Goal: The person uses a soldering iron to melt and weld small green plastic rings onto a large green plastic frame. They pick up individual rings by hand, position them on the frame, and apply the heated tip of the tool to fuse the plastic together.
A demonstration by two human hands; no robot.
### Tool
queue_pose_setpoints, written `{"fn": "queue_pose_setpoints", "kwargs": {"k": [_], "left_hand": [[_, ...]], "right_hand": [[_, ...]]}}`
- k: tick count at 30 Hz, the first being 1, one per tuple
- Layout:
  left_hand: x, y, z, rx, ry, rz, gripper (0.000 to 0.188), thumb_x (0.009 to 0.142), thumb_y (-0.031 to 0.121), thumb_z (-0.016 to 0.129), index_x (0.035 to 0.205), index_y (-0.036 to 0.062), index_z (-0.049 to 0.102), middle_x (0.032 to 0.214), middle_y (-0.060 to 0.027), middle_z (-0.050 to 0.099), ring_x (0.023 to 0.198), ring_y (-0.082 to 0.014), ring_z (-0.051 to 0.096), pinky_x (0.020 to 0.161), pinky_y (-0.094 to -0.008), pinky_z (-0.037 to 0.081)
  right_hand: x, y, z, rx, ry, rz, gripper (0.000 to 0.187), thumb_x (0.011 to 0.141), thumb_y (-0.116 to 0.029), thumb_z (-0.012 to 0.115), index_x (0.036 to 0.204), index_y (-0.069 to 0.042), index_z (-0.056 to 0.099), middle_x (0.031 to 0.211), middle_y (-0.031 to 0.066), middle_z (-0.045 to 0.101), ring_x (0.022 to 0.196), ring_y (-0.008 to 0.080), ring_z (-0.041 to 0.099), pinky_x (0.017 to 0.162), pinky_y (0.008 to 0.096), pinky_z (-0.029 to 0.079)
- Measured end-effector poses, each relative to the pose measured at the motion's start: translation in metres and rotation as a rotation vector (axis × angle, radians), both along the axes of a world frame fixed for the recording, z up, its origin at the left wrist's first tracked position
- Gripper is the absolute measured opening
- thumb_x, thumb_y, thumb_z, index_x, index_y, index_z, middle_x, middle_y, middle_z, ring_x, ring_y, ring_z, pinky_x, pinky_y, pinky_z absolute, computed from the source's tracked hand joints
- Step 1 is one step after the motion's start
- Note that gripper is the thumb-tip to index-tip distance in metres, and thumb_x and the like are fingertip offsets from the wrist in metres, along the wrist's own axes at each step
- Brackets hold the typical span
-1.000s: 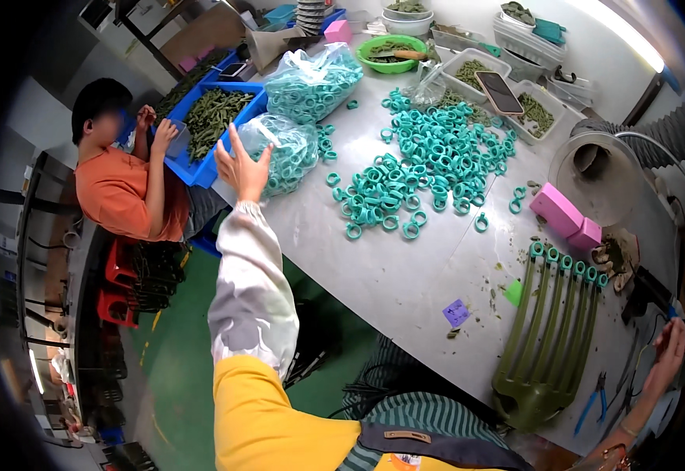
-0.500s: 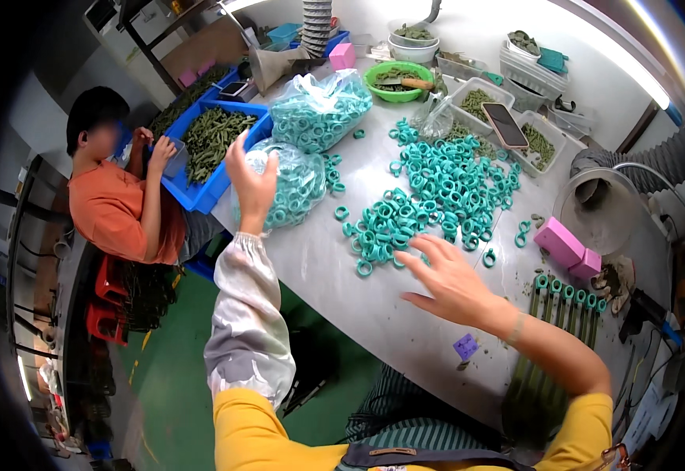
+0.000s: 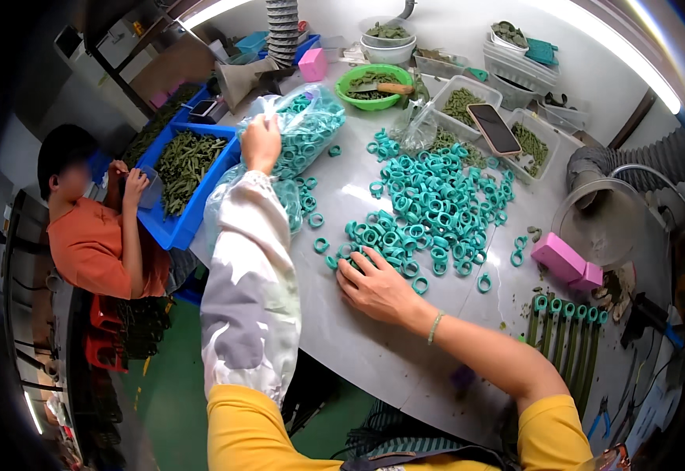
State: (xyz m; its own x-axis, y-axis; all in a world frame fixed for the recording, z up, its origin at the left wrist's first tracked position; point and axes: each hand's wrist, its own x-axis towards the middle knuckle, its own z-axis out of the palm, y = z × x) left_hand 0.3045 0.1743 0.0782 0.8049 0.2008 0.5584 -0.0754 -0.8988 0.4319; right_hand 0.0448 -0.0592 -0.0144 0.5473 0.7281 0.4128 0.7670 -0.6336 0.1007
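Observation:
My left hand (image 3: 261, 144) is closed on the upper edge of a clear plastic bag (image 3: 323, 106) full of teal rings. A second bag of rings (image 3: 288, 206) sits nearer, partly hidden behind my left sleeve (image 3: 252, 267). My right hand (image 3: 381, 292), a thin green bracelet on its wrist, lies low over the table with its fingers somewhat apart. Its fingertips touch the near-left edge of a wide pile of loose teal rings (image 3: 436, 196). Whether any ring lies under the palm is hidden.
A co-worker in an orange shirt (image 3: 95, 243) sits at left by a blue tray of green pieces (image 3: 232, 153). Behind the pile stand a green basin (image 3: 342, 85) and a phone (image 3: 495, 129) on tubs. Pink blocks (image 3: 558, 257) and ring-topped sticks (image 3: 568, 330) lie right.
My left hand has gone from open in the air to gripping the far bag. My right hand has moved left and down to the pile's near edge. The whole view has shifted slightly.

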Motion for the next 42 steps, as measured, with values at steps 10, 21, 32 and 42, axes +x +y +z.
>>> {"fn": "queue_pose_setpoints", "kwargs": {"k": [10, 21, 32, 42], "left_hand": [[-0.082, -0.069, -0.009, 0.146, -0.105, -0.738, 0.031, 0.087, 0.013, 0.065, 0.116, 0.0051, 0.058, 0.113, -0.0159, 0.058, 0.109, -0.0339, 0.053, 0.097, -0.0412, 0.041], [-0.127, -0.109, -0.084, 0.023, 0.340, -1.038, 0.018, 0.092, 0.018, 0.062, 0.103, 0.0063, 0.070, 0.107, -0.0142, 0.062, 0.105, -0.0315, 0.057, 0.095, -0.0402, 0.043], [-0.087, -0.053, -0.069, 0.617, 0.284, -0.158, 0.030, 0.090, 0.029, 0.062, 0.114, 0.0104, 0.060, 0.111, -0.0162, 0.052, 0.100, -0.0387, 0.056, 0.076, -0.0485, 0.052], [-0.109, -0.059, -0.091, 0.752, 0.239, -0.217, 0.038, 0.093, 0.033, 0.058, 0.124, 0.0108, 0.057, 0.110, -0.0097, 0.058, 0.102, -0.0299, 0.057, 0.091, -0.0506, 0.038]], "right_hand": [[0.091, -0.044, 0.021, 0.374, -0.044, -0.417, 0.019, 0.082, -0.012, 0.061, 0.100, -0.008, 0.063, 0.107, 0.0156, 0.061, 0.112, 0.0311, 0.056, 0.108, 0.0530, 0.034], [0.081, -0.146, 0.009, 0.182, 0.085, -0.318, 0.016, 0.084, -0.017, 0.063, 0.098, -0.010, 0.062, 0.095, 0.0099, 0.059, 0.101, 0.0314, 0.055, 0.103, 0.0458, 0.039], [0.202, -0.062, 0.025, 0.173, 0.064, -0.163, 0.036, 0.089, -0.029, 0.064, 0.114, -0.005, 0.058, 0.121, 0.0170, 0.057, 0.119, 0.0349, 0.052, 0.101, 0.0436, 0.042], [0.226, -0.039, 0.005, 0.012, 0.210, -0.217, 0.047, 0.095, -0.046, 0.048, 0.105, -0.005, 0.069, 0.111, 0.0207, 0.060, 0.111, 0.0361, 0.053, 0.090, 0.0488, 0.048]]}}
